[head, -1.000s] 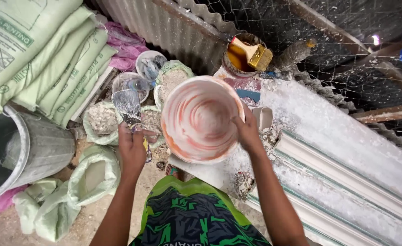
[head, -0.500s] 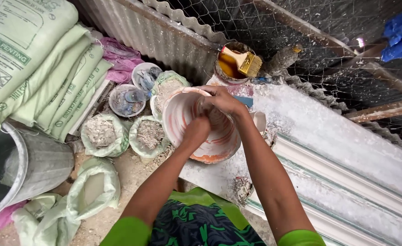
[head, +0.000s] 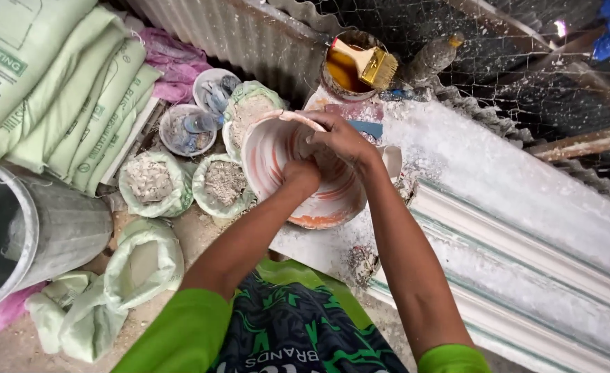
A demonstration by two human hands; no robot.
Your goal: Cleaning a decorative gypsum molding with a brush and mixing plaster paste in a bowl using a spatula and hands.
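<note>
A rough outdoor work corner is showing here: corrugated metal sheeting and wire mesh are running along the back, and a long white moulded plaster strip (head: pixel 526 228) is lying across a dusty counter (head: pixel 457 159).

At the middle of the view a round plastic bowl (head: pixel 319 207), pale with orange-pink smears inside, is sitting tilted at the counter's left end, its mouth facing up towards the camera. The left hand (head: pixel 300 173) is reaching down inside it, fingers clenched into a fist against the inner wall. The right hand (head: pixel 339 138) is curling over the far rim at about 12 o'clock, its fingers grasping the edge and steadying it. The bowl is looking light and thin-walled, likely a bit flexible, and its smeared inside is probably slick, so the rim seems the surest place to grip, with a second hand under the base if it is carrying anything wet.

At 12 o'clock from the bowl a tin of amber liquid (head: pixel 346 65) is holding a flat brush (head: pixel 367 62). At 9 o'clock, open bags of grey-white powder (head: pixel 222 183) are standing on the ground, two small dishes (head: pixel 187 128) behind them. Further out at 9 o'clock, stacked pale green sacks (head: pixel 56 103) are leaning, and a grey metal bucket (head: pixel 49 228) is standing at 8 o'clock.
</note>
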